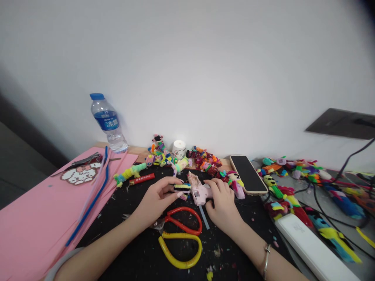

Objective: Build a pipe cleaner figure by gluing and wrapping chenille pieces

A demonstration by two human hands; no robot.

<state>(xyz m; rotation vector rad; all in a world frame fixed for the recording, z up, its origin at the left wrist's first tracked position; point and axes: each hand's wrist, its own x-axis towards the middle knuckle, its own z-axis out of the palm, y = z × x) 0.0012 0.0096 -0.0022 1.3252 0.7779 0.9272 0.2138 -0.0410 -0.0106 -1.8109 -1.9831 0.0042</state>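
Your left hand [156, 198] pinches a small striped fuzzy piece [182, 188] between thumb and fingers, at nine o'clock from the pink glue gun [200, 194]. Your right hand [222, 200] is closed around the gun's handle. The piece seems only partly made; whether it already has glue, I cannot tell. Scissors [178, 235] lie free at six o'clock. Toward one o'clock, fuzzy figures [208, 168] look already complete.

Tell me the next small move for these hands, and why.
Probably ease the striped piece toward the crusted front end of the pink glue gun: the left hand pinches that piece close beside it, the right hand is around its handle, and a glue stick juts from its rear.
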